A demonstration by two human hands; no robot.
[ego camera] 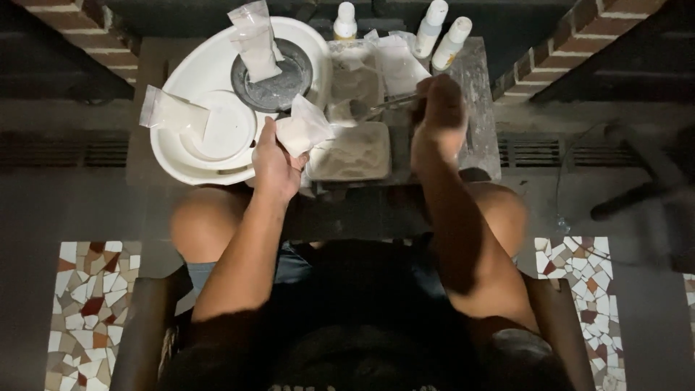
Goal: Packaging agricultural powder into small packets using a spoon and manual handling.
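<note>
Head view looked straight down on a small, stained counter [474, 94] set between two brick piers, in a dim room with a dark floor and patches of broken-tile mosaic [90, 304] at either side of the seated person's knees. The left hand [275, 163] was closed around a small clear bag of white powder [302, 129], held just above the near edge of a tray of pale powder [355, 153]. The right hand [436, 116] gripped a thin metal spoon [384, 105] reaching toward the tray. A large white basin [190, 76] at the left held a dark dish [279, 81], a white plate [232, 130] and two more powder bags. Three white bottles [434, 29] stood along the far edge.
</note>
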